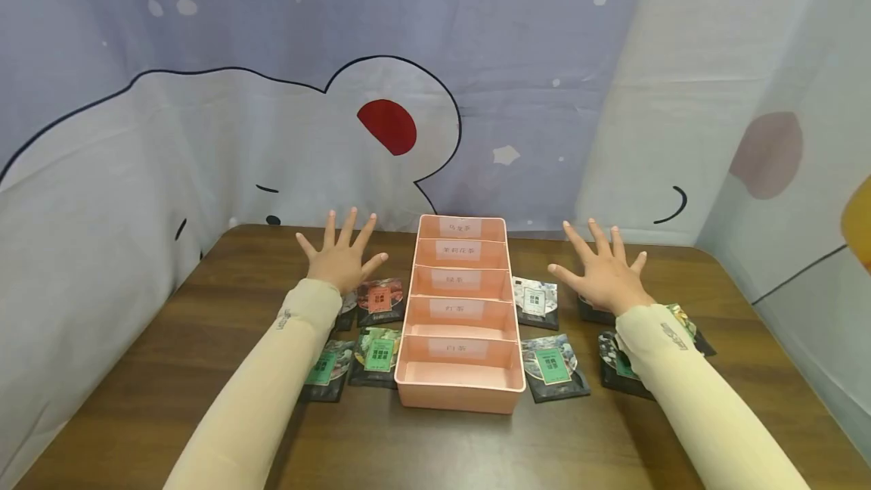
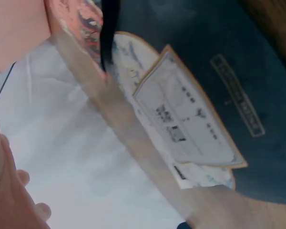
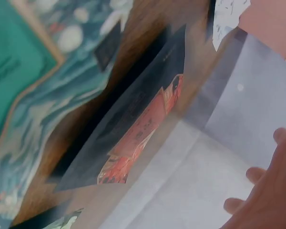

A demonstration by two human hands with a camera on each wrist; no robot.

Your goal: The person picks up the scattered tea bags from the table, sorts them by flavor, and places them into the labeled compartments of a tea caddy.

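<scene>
My left hand (image 1: 338, 257) is held out over the left side of the table, palm down, fingers spread and holding nothing. Below it lie flat sachets, one with a red label (image 1: 379, 298) and another with a green label (image 1: 378, 355); its wrist view shows a dark sachet with a white label (image 2: 186, 114). On the other side, my right hand (image 1: 604, 274) is likewise spread and bare. Nearby are a white-labelled sachet (image 1: 536, 301) and a green-labelled one (image 1: 554, 366). A red-labelled sachet (image 3: 138, 124) shows in the right wrist view. Between the hands stands a pink divided box (image 1: 457, 399).
The box's compartments bear white paper labels (image 1: 457, 348) with printed characters. More sachets lie partly under the forearms, such as a dark one (image 1: 618, 366) at right. Behind the brown wooden table (image 1: 136, 392) hangs a patterned curtain (image 1: 299, 142).
</scene>
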